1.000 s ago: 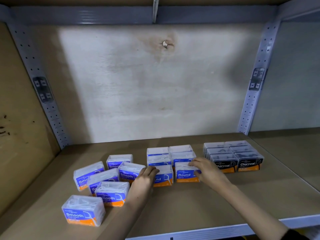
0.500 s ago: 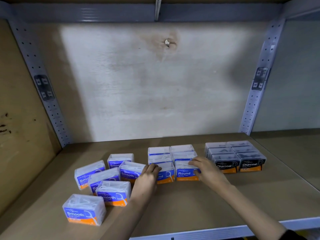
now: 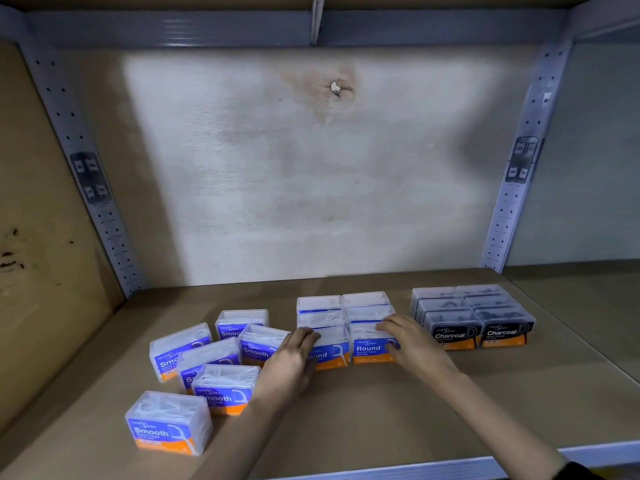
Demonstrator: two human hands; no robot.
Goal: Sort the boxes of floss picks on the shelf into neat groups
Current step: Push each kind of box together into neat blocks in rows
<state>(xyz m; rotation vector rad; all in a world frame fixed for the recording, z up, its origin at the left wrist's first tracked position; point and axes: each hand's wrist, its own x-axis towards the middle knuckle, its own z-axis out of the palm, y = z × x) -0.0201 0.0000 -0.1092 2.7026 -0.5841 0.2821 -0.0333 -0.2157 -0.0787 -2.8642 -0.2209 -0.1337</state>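
Several clear boxes labelled Round (image 3: 369,348) stand in a tight two-wide block at the shelf's middle. My left hand (image 3: 291,362) lies over the left side of the front-left Round box (image 3: 330,353), hiding part of its label. My right hand (image 3: 412,344) grips the front-right Round box, fingers on top and thumb at its front right corner. Dark Charcoal boxes (image 3: 478,317) form a neat block to the right. Several Smooth boxes (image 3: 180,348) lie loosely at mixed angles to the left, one (image 3: 166,424) nearest the front edge.
The brown shelf board (image 3: 381,410) ends in a grey metal front edge (image 3: 450,467). Perforated grey uprights stand at the back left (image 3: 90,174) and back right (image 3: 519,174). A pale back panel (image 3: 311,185) closes the rear; a wooden side wall is at the left.
Both hands stay on the two front Round boxes and have barely shifted; the boxes sit a little tighter together. The other groups have not moved.
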